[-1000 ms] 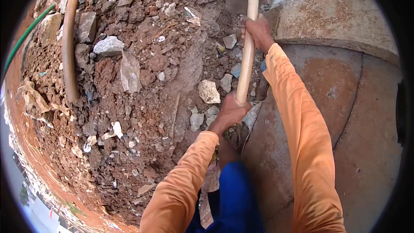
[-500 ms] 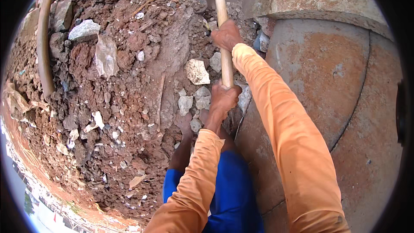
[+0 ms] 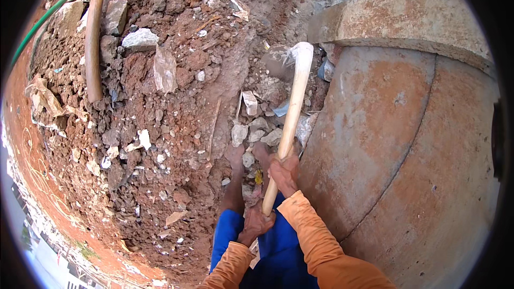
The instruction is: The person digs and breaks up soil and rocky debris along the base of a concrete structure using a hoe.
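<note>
The hoe was just left of the slab, its handle running roughly along the slab's left edge, with the blade at the far end. Each grip was clamped on the handle: the left grip wrapped around its near end, the right grip around it a little farther up, nearer the slab.

The handle looked like smooth bare wood, so it was probably stiff, sturdy and a bit slick under dusty palms. Most of the weight likely sat in the head, which would make the hoe tip blade-down if held by the near end alone; two hands spaced along the lower handle seemed a sound hold.

The blade was blurred and nearly melted into the soil left of the slab, so its edge, and whether it touched the ground, could not be made out. The left grip hid part of the handle's end. The feet, among stones left of the slab, were so dusty that their outlines were hard to follow. The kerb across the slab's far side ran into the dark rim, and the pole, well left of the slab, was cut off at the top.
</note>
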A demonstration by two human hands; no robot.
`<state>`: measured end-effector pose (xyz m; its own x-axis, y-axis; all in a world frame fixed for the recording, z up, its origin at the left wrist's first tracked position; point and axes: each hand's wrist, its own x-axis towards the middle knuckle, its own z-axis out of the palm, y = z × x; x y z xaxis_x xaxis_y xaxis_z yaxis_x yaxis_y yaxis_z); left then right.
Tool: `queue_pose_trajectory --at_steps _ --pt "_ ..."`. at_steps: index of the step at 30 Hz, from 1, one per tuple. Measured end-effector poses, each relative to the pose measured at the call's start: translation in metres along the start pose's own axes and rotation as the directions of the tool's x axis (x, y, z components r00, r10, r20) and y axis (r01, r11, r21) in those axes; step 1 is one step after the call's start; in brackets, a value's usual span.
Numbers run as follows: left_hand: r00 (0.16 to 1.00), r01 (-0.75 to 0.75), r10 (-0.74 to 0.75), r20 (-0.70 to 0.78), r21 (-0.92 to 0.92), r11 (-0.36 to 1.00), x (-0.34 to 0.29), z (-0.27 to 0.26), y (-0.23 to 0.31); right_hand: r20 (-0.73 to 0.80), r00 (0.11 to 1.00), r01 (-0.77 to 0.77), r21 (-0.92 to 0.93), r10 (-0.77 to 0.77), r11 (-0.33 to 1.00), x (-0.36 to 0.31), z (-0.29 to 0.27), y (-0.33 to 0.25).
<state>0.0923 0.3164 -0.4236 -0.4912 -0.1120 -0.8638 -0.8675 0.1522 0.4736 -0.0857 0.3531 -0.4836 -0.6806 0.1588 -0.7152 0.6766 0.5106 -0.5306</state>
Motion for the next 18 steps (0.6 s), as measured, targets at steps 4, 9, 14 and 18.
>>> queue_pose_trajectory --at_steps 4,9,14,18 --pt "0.969 -0.246 0.237 -0.067 -0.186 0.951 0.108 0.004 0.069 -0.195 0.853 0.456 -0.176 -0.485 0.873 0.095 -0.008 -0.046" --pt "0.904 -0.427 0.406 -0.133 -0.287 0.857 0.287 -0.007 0.149 -0.111 0.856 0.421 -0.417 -0.505 0.805 0.249 0.006 -0.157" --pt "0.976 -0.208 0.218 -0.017 -0.387 0.898 0.335 0.012 0.169 0.07 0.954 0.283 -0.541 -0.293 0.792 0.345 0.007 -0.139" --pt "0.996 -0.088 0.072 -0.055 -0.395 0.914 0.285 0.008 0.127 0.058 0.968 0.241 -0.503 -0.245 0.83 0.284 0.041 -0.113"
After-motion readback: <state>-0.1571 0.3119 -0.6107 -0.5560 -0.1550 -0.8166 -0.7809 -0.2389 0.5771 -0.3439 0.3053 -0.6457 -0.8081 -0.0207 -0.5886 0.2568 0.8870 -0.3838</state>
